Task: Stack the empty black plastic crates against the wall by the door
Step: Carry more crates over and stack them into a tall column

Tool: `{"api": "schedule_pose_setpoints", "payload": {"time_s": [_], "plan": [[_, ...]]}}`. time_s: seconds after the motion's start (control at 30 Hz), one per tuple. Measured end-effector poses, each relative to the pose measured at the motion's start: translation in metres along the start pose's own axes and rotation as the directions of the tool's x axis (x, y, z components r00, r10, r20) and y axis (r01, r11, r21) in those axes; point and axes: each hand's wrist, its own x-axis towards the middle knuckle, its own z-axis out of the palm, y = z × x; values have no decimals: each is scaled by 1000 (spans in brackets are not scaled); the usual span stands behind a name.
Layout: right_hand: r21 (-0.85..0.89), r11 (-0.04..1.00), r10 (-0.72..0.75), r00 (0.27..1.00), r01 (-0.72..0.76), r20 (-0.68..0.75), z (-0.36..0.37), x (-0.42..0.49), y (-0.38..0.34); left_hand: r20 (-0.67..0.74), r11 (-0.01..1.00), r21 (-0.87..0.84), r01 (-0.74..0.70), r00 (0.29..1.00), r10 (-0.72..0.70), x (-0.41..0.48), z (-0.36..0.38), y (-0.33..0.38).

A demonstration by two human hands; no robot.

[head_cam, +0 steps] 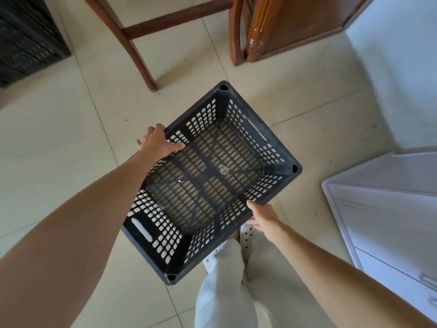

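Where the crate (205, 171) is: held over the tiled floor (71, 162).
Left hand (157, 143): rim gripped, thumb inside, fingers curled outside.
Right hand (264, 218): opposite rim pinched, thumb on top, fingers beneath.

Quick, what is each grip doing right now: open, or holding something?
The left grip holds the crate by its rim, thumb inside.
The right grip holds the crate's opposite rim.

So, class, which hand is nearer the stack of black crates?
Left. The left hand grips the carried crate on the side facing the stack; the right hand holds the opposite rim.
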Motion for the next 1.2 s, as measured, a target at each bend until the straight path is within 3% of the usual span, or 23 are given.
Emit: {"api": "schedule_pose_setpoints", "payload": {"time_s": [0.1,0.33,0.6,0.73,0.83,0.93,1.07,1.2], "plan": [[-27,1000,13,1000,-13,7,-5,-12,10,91,986,-151,74,994,-61,-14,-15,-5],[-135,991,13,1000,-12,3,-8,-74,22,-29,924,-377,66,996,-82,-107,-49,-48],[-302,942,-131,989,144,62,-6,-172,-26,-170,835,-544,88,962,-212,-221,-142,-101],[-464,842,-238,961,277,143,6,-245,-61,-231,777,-619,113,920,-317,-297,-191,-138],[-593,710,-338,922,380,187,26,-323,-86,-250,714,-686,136,879,-407,-364,-222,-177],[-714,514,-450,858,476,248,57,-403,-100,-289,666,-730,155,813,-506,-429,-242,-217],[-794,158,-593,699,587,400,106,-491,-101,-303,587,-779,221,686,-661,-515,-252,-273],[-756,-170,-610,535,632,584,165,-571,-89,-278,490,-825,284,551,-787,-597,-247,-337]]}}
